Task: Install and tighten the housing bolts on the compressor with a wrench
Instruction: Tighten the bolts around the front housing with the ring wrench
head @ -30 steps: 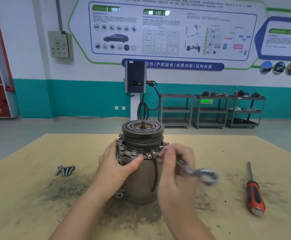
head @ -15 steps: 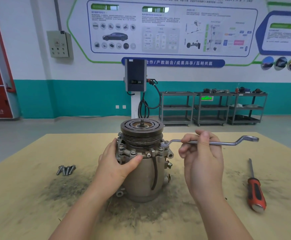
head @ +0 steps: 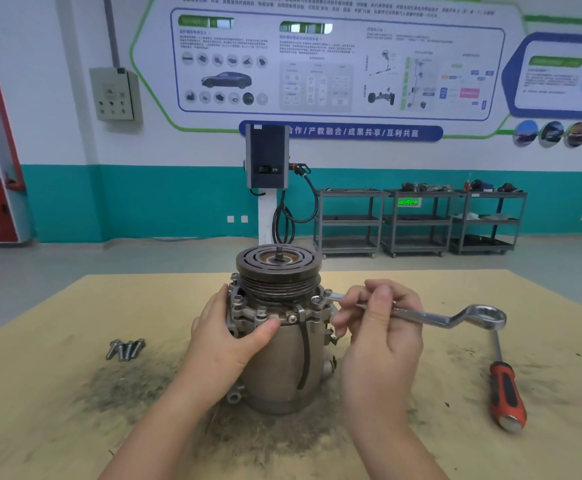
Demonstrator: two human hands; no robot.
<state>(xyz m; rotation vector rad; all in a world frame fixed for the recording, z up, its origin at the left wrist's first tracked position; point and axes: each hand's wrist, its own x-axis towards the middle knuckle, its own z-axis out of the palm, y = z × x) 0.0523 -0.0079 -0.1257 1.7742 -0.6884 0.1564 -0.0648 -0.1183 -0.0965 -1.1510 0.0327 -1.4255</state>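
The compressor point(head: 279, 327) stands between the hands: left hand point(head: 228, 336) grips its housing, right hand point(head: 379, 327) grips the wrench point(head: 417, 315) seated on a bolt point(head: 327, 292).

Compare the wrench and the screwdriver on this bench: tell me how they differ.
The wrench is bare silver metal with a ring at its free end; the screwdriver has a red and black handle. The wrench is held off the table by the right hand, its near end at a bolt on the compressor; the screwdriver lies on the table, untouched. The wrench runs sideways; the screwdriver points away from the person. Both sit right of the compressor.
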